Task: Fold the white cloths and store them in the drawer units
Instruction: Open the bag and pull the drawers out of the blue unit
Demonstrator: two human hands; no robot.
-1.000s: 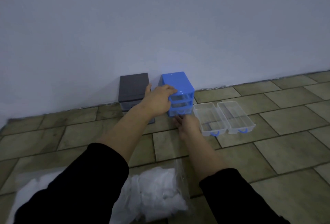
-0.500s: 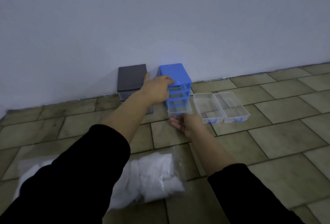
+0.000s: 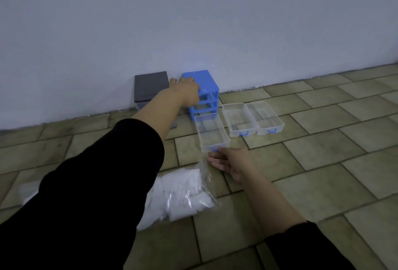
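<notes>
The blue unit stands on the tiled floor against the wall, and everything here is placed from it. The left hand lies on its top front-left corner, fingers bent over the top edge and gripping the frame, with the thumb reaching toward the grey unit just to the left. All three slots of the blue unit look vacant.

Right in front of the blue unit, angled slightly, sits a clear drawer, its far end close to the lowest slot; whether it is fully clear of the slot cannot be told. The right hand is at the drawer's near end, fingers curled at the blue handle; the handle is mostly covered, so the hold is only partly seen.

To the right of the blue unit two more clear drawers lie side by side, touching, blue handles facing the person.

The white cloths lie in a heap inside a clear plastic bag, well in front of the blue unit, near the person and partly hidden by the black left sleeve. They look unfolded and bunched.
</notes>
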